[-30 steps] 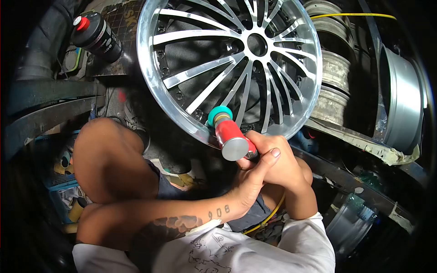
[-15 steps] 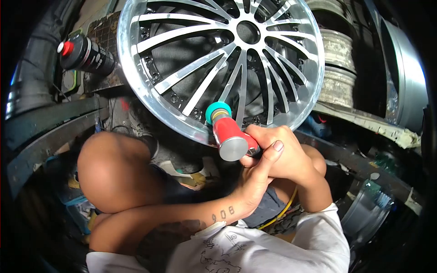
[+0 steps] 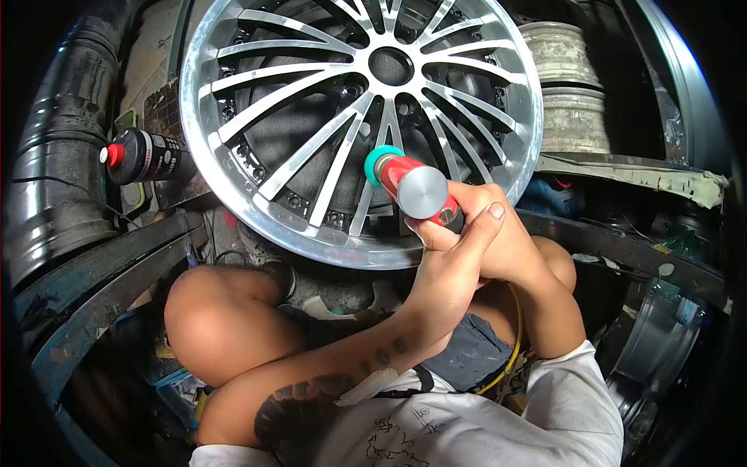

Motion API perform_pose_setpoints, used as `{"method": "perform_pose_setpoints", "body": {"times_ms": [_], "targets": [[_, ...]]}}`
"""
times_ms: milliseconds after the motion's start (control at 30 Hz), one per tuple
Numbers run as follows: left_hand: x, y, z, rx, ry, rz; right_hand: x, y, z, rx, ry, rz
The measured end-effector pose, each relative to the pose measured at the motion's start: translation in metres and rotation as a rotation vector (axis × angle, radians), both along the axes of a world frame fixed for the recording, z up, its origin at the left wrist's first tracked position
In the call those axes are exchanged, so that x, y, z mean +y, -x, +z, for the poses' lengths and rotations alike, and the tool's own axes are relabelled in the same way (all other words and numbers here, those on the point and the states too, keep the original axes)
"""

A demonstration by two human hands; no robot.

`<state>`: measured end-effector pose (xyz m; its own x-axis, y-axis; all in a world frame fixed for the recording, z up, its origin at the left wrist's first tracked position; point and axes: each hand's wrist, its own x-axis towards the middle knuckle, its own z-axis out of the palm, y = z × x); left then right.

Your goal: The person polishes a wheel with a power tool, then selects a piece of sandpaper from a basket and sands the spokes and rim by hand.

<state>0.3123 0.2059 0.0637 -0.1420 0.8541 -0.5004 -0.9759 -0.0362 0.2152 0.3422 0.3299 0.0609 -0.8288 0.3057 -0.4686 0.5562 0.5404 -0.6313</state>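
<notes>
Both my hands are wrapped round the handle of a small red polisher (image 3: pixel 396 176) with a silver end cap and a round teal pad (image 3: pixel 383 165). My left hand (image 3: pixel 450 268), on the tattooed arm, is closed from the near side, its thumb lying over the other hand. Behind it, my right hand (image 3: pixel 502 237) grips the same handle, whose lower part the fingers hide. Against the spokes of a large multi-spoke wheel rim (image 3: pixel 222 177), the pad overlaps the lower middle spokes between hub and outer lip. The spoke faces are shiny, with dark recesses between them.
A dark bottle with a red cap (image 3: pixel 148 156) lies left of the rim. Worn wheel barrels (image 3: pixel 574 117) are stacked at the right, above a metal beam (image 3: pixel 622 247). Past my right knee is another wheel (image 3: pixel 657 342). A yellow hose (image 3: pixel 510 362) runs below my hands.
The polisher and both hands have moved inward along the spokes, from near the outer lip closer to the hub. The whole view has shifted a little. Both hands keep their grip.
</notes>
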Motion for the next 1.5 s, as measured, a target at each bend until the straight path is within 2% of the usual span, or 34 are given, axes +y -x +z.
{"method": "perform_pose_setpoints", "body": {"times_ms": [67, 167, 333, 500, 633, 700, 800, 933, 1000, 1067, 1133, 1200, 1233, 1333, 1400, 1433, 1500], "targets": [[0.003, -0.015, -0.019, -0.028, 0.005, 0.029, 0.0, -0.004, -0.003, 0.051, 0.063, 0.006], [0.006, -0.041, -0.047, -0.078, 0.006, 0.092, -0.005, -0.009, -0.004, 0.065, -0.043, 0.185], [-0.005, -0.039, -0.039, -0.092, -0.007, 0.073, -0.009, -0.018, -0.007, -0.034, -0.136, 0.445], [-0.005, -0.029, -0.03, -0.039, -0.039, -0.009, -0.003, -0.015, -0.005, 0.032, -0.164, 0.342], [-0.004, 0.008, -0.01, 0.071, -0.159, -0.136, 0.003, 0.002, -0.003, 0.093, -0.029, 0.003], [0.0, 0.017, -0.008, 0.125, -0.14, -0.134, 0.006, 0.009, 0.004, 0.096, 0.051, -0.055], [0.016, -0.005, -0.03, 0.234, -0.014, -0.005, 0.01, 0.015, 0.007, 0.108, 0.014, -0.025], [0.015, 0.003, -0.017, 0.225, 0.089, 0.107, 0.007, 0.028, 0.005, 0.183, 0.01, 0.05], [0.012, 0.012, -0.019, 0.171, 0.062, 0.08, 0.007, 0.035, 0.004, 0.163, 0.009, 0.058], [-0.003, 0.031, -0.001, 0.118, 0.111, 0.036, 0.002, 0.041, 0.003, 0.122, 0.025, 0.019], [-0.023, 0.046, 0.007, -0.008, 0.122, 0.0, -0.004, 0.044, 0.002, 0.132, 0.048, 0.013], [-0.046, 0.06, 0.014, -0.256, 0.11, -0.02, -0.009, 0.045, 0.003, 0.116, 0.039, 0.016], [-0.059, 0.065, 0.016, -0.442, 0.105, -0.012, -0.011, 0.046, 0.004, 0.096, 0.04, 0.027], [-0.086, 0.084, 0.027, -1.622, 0.159, 0.167, -0.02, 0.046, 0.005, 0.039, 0.043, 0.055], [-0.091, 0.09, 0.036, -2.009, 0.256, 0.256, -0.023, 0.047, 0.006, -0.007, 0.108, 0.093], [-0.093, 0.094, 0.04, -2.147, 0.303, 0.295, -0.026, 0.046, 0.007, -0.01, 0.06, 0.143], [-0.096, 0.099, 0.044, -2.271, 0.383, 0.344, -0.032, 0.046, 0.01, -0.05, 0.015, 0.219]]}}
